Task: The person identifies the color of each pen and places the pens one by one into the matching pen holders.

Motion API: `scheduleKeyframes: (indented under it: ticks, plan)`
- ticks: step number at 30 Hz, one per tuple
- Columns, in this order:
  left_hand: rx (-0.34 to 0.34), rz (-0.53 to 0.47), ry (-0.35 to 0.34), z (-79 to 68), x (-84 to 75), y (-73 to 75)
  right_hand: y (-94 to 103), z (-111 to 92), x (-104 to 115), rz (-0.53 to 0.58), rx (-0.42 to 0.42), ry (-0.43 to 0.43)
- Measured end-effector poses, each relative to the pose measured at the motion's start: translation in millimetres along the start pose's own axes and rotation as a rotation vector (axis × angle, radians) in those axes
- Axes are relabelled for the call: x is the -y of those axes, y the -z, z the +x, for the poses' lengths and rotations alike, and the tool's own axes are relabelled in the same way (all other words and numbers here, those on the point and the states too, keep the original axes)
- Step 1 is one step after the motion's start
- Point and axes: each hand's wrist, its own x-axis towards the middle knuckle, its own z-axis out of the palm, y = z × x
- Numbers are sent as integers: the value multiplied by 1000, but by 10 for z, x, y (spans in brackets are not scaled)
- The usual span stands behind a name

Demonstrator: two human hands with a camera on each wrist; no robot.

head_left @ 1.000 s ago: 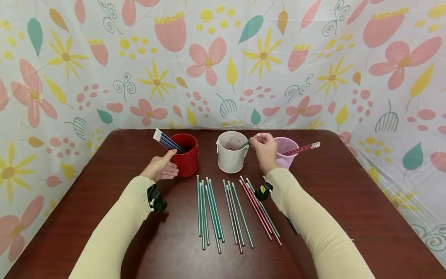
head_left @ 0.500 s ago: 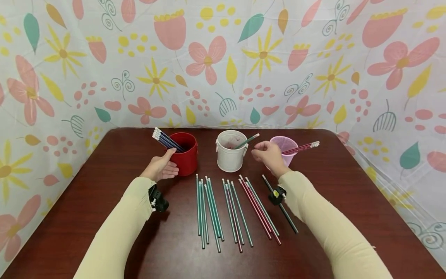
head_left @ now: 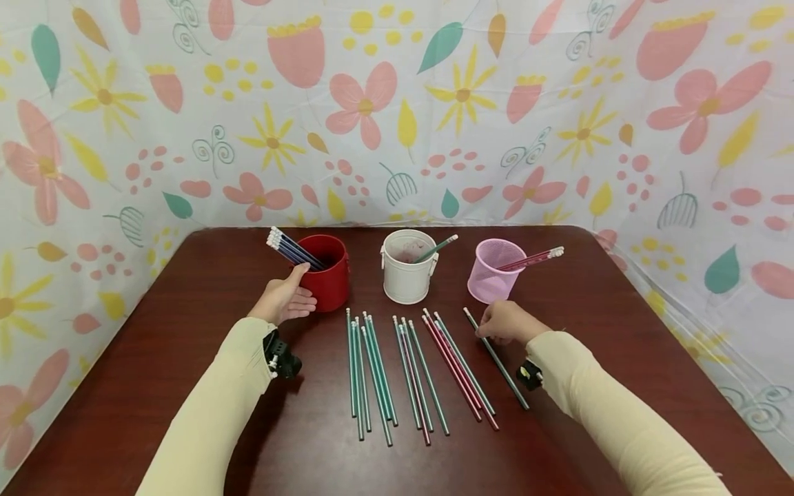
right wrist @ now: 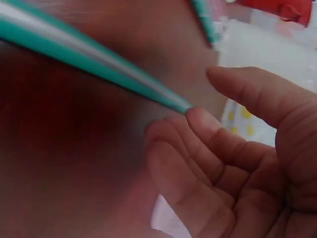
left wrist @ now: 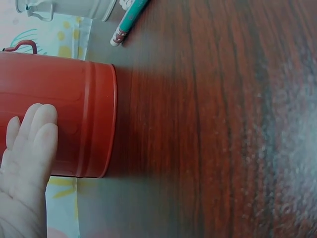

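My left hand [head_left: 285, 296] lies against the side of a red bucket [head_left: 329, 281], its fingers straight and its thumb up near the rim. In the left wrist view the fingertips overlap the bucket's red wall [left wrist: 69, 84]. Several dark blue pencils [head_left: 291, 248] lean out of that bucket. Over at the right, my right hand [head_left: 511, 322] is at a single green pencil [head_left: 505, 372] lying on the table. The right wrist view shows the thumb apart from the fingers, with the pencil [right wrist: 99, 57] running up to the index fingertip. Its far end is hidden behind the fingers.
A white bucket [head_left: 406, 279] holds one green pencil [head_left: 437, 248]. Red pencils [head_left: 533, 259] lean in a pink mesh cup [head_left: 486, 282]. Several green pencils [head_left: 375, 372] and red pencils [head_left: 455, 368] lie in groups on the brown table [head_left: 205, 344]. A flowered cloth [head_left: 372, 179] hangs behind.
My right hand let go of a green pencil, which leans in the white bucket, then moved right and down to the lone green pencil. My left hand stayed at the red bucket.
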Motion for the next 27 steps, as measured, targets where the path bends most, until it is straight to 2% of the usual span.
scheduleKeyframes:
  ticks: [6,15,18,24,27]
  plan:
    - [-20,-2,11,-11,8,16,-132,42,-2,-19,-31,-12]
    - [-29,2,10,4,-31,-15,-148,27,57,-27,-44,0]
    - [-17,10,6,0,-36,-14,-119,43,67,-35,-94,50]
    - [-19,11,0,-19,-47,7,-22,106,193,-39,-247,221]
    - [-5,16,6,-10,-37,17,14,110,308,-60,-302,248]
